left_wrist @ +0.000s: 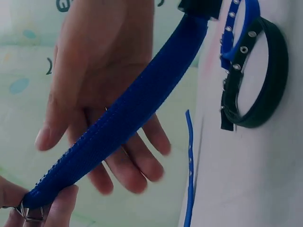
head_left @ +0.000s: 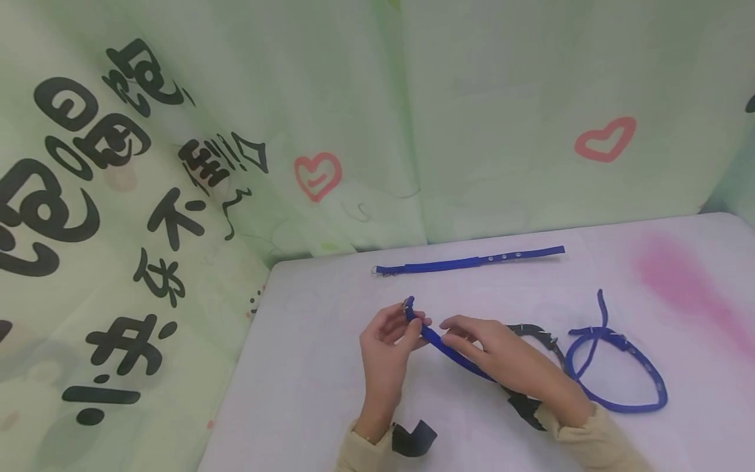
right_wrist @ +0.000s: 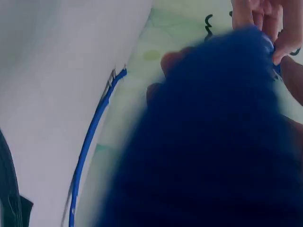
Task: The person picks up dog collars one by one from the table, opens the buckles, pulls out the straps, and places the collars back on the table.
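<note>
A blue collar (head_left: 457,357) with a metal buckle is held up above the table. My left hand (head_left: 383,354) pinches it close to the buckle end between thumb and fingers. Beside the strap is my right hand (head_left: 501,347), its fingers loosely extended and not closed round it. In the left wrist view the blue strap (left_wrist: 125,111) slants across in front of the right palm (left_wrist: 102,71). The strap, large and blurred, hides most of the right hand in the right wrist view.
Behind the hands a second blue collar (head_left: 448,265) lies straight along the table's back. To the right lie a looped black collar (left_wrist: 279,71), partly behind the right arm in the head view, and a looped blue collar (head_left: 662,387). A patterned curtain (head_left: 495,131) hangs behind.
</note>
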`<action>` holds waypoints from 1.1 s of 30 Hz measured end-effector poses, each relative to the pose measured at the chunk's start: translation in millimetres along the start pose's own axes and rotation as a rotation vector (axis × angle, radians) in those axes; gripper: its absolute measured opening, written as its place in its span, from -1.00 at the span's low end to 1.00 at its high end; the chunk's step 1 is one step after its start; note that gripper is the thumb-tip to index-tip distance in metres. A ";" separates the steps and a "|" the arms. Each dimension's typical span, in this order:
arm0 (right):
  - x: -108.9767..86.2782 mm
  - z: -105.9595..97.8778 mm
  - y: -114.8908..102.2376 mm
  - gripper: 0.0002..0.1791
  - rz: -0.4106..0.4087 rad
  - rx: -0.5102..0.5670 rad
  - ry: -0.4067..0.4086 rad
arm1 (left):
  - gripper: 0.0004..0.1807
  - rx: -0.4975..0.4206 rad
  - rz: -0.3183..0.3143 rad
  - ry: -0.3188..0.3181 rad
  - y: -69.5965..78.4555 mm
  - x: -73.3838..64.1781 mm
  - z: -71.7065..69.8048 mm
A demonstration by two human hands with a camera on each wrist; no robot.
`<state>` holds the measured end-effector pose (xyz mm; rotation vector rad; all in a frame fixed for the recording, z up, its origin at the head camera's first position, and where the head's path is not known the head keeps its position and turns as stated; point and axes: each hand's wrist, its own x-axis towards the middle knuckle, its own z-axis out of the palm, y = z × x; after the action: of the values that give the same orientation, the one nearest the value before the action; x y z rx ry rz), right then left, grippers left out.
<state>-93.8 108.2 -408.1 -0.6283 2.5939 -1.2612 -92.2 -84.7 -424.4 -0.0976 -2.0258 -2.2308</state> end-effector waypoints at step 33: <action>-24.3 -38.8 38.7 -0.82 -0.030 0.215 -0.086 | -0.64 -0.092 0.005 0.284 -0.6 14.1 -32.2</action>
<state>-96.7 167.6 -414.7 -0.6655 2.3471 -1.4626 -105.1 -117.4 -426.2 0.1940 -1.7747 -2.1891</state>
